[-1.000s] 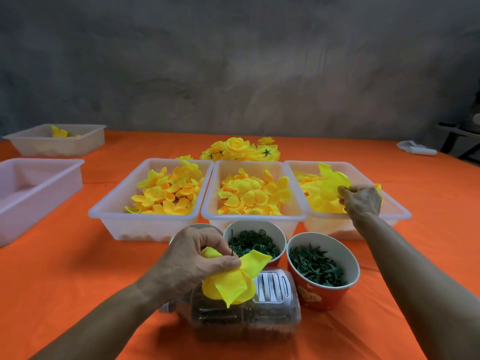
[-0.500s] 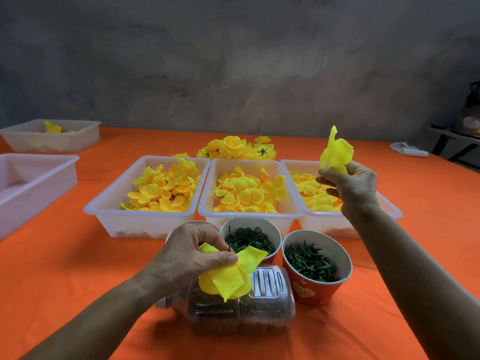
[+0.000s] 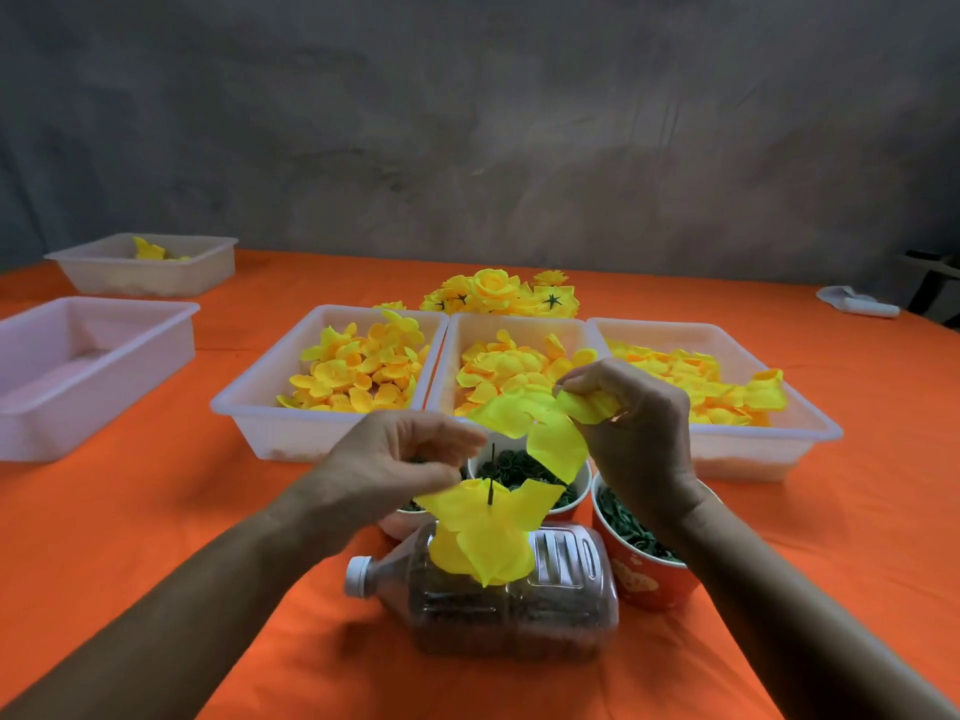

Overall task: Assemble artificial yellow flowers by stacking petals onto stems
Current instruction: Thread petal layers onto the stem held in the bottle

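Head view: left hand curled round a half-built flower, thin stem poking up through yellow petals, above a bottle on the orange surface. Right hand pinching a fresh petal piece just above, before three petal trays.

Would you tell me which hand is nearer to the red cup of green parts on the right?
Right. The right hand is raised just above the red cup; the left hand is farther left, holding the stem.
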Demonstrator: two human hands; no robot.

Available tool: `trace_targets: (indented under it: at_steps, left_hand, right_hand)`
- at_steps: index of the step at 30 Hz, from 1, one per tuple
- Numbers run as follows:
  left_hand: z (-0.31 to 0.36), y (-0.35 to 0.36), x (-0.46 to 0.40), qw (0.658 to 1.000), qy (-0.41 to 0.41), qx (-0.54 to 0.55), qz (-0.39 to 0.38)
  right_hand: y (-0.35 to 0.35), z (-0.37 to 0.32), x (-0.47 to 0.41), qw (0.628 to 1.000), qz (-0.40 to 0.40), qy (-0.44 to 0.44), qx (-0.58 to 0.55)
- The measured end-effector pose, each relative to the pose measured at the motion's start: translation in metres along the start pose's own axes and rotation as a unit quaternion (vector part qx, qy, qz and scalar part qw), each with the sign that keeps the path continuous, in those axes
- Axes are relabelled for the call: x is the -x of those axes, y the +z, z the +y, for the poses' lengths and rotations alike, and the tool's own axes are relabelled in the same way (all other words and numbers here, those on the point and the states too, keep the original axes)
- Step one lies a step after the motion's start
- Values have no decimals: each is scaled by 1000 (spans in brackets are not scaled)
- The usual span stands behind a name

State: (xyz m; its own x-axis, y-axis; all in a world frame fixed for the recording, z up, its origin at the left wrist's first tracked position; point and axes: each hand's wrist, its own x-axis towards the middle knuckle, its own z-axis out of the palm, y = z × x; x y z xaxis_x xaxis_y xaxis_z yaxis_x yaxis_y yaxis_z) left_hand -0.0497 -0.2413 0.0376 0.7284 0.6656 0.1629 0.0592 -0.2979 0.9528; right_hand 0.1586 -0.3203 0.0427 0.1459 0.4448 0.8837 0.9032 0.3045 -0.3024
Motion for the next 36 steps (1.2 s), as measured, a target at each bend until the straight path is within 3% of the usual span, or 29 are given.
trace_targets:
  at_steps: [4, 10, 13, 15, 18, 20, 21, 23, 25, 30, 36]
  left_hand:
    - [22, -1, -9, 991, -27, 74, 111]
    - [45, 11, -13, 985, -95, 126, 64]
    - [49, 14, -13, 973, -114, 189, 68]
    - [51, 14, -13, 965, -119, 215, 90]
    - [48, 12, -12, 960, -116, 214, 136]
    - [46, 11, -11, 963, -109, 200, 147]
    - [45, 12, -10, 965, -104, 191, 147]
    - [45, 14, -8, 968, -99, 184, 138]
    - [46, 17, -7, 968, -103, 192, 126]
    - [48, 14, -5, 969, -138, 178, 105]
    - [47, 9, -6, 976, -156, 135, 72]
  right_hand:
    - [6, -10, -3, 999, 11, -28, -11]
    - [12, -29, -14, 997, 0, -25, -67]
    - [10, -37, -16, 990, -26, 64, -122]
    - [7, -43, -16, 948, -57, 197, -242]
    - [-5, -48, -17, 819, -78, 405, -399]
    - [-12, -48, -16, 756, -129, 461, -447]
    - [-14, -50, -15, 752, -158, 457, -447]
    - [-13, -56, -13, 779, -189, 438, -407]
    - [-11, -59, -10, 796, -170, 446, -372]
    - [-10, -59, -11, 770, -168, 479, -387]
    - [-10, -61, -15, 772, -212, 471, -370]
